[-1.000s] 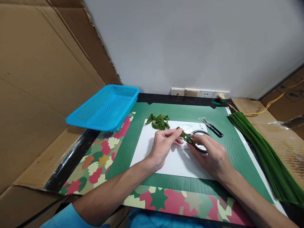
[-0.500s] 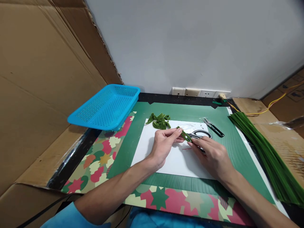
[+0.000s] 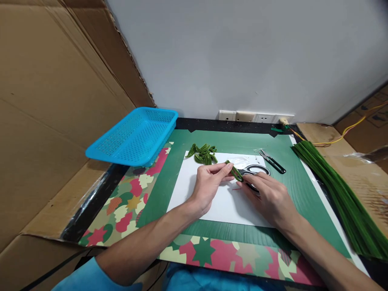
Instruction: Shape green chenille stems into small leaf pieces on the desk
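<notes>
My left hand point(image 3: 207, 182) and my right hand point(image 3: 267, 197) meet over a white sheet point(image 3: 212, 202) on a green mat point(image 3: 287, 184). Both pinch a short folded green pipe cleaner point(image 3: 234, 171), the left at its far end, the right at its near end. A roll of clear tape point(image 3: 257, 169) lies just behind my right fingers. A small pile of bent green pipe-cleaner pieces point(image 3: 202, 153) sits at the sheet's far edge.
A blue mesh basket point(image 3: 133, 137) is propped at the left. Black thread snips point(image 3: 272, 161) lie to the right of the tape. A long bundle of green pipe cleaners point(image 3: 336, 194) runs along the right edge. Cardboard walls stand on both sides; wall sockets point(image 3: 254, 118) are behind.
My right hand has slid a little left and toward the left hand along the pipe cleaner, shortening the visible piece. The left hand has barely moved.
</notes>
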Tool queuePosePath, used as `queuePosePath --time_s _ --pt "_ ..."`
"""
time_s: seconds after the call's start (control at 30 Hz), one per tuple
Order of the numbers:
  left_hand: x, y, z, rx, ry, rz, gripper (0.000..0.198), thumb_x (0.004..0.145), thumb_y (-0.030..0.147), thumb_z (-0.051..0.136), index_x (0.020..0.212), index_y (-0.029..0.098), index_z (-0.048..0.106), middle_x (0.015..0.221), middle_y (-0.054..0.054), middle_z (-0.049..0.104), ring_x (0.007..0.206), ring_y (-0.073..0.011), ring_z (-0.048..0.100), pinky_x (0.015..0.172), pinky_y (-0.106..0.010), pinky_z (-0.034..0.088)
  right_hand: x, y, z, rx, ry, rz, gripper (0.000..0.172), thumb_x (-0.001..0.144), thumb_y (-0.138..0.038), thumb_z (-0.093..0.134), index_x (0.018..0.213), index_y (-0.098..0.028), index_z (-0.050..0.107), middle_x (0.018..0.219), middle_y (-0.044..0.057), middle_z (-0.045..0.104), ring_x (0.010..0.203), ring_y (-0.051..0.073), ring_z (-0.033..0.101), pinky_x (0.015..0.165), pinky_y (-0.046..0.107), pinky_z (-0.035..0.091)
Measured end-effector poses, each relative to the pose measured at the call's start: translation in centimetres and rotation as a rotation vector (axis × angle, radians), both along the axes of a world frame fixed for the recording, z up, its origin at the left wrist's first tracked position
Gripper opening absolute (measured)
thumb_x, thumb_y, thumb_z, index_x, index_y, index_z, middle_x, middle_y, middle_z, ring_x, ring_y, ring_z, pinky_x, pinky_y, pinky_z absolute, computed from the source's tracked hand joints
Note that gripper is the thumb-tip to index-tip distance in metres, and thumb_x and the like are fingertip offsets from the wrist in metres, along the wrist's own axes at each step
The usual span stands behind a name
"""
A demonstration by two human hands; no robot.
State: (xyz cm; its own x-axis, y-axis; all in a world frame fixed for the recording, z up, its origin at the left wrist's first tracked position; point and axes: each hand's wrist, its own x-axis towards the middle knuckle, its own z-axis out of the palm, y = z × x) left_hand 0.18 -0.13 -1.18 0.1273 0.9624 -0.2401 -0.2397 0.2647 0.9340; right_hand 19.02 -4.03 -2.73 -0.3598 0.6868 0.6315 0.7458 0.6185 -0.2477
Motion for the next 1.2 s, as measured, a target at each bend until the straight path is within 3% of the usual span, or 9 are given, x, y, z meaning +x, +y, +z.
queuePosePath --time_s 0.37,0.8,1.2 --pt "0.03 0.11 0.03 0.019 -0.001 -0.020 0.033 0.079 0.044 0.088 0.090 0.013 0.085 0.098 -0.009 0.077 0.078 -0.0130 0.073 0.081 -0.024 0.062 -0.35 0.02 -0.09 -0.010 -0.074 -0.049 0.011 0.102 -0.017 0.061 0.096 -0.015 0.069 0.078 0.007 0.072 0.070 0.020 0.064 0.064 0.033 0.044" --pt "0.08 0.06 0.01 0.037 0.023 -0.034 0.032 0.081 0.044 0.086 0.090 0.014 0.085 0.099 -0.009 0.077 0.078 -0.0137 0.071 0.078 -0.024 0.061 -0.60 -0.04 0.38 0.033 -0.131 -0.031 0.026 0.104 -0.012 0.056 0.079 -0.016 0.065 0.063 0.003 0.062 0.066 0.019 0.059 0.063 0.033 0.039" --pt "0.03 0.10 -0.18 0.044 0.018 -0.021 0.032 0.082 0.044 0.086 0.089 0.013 0.084 0.098 -0.010 0.077 0.079 -0.0141 0.071 0.079 -0.025 0.061 -0.47 -0.01 0.18 0.007 -0.089 -0.010 0.022 0.104 -0.013 0.058 0.083 -0.016 0.066 0.066 0.002 0.065 0.068 0.019 0.062 0.063 0.032 0.043"
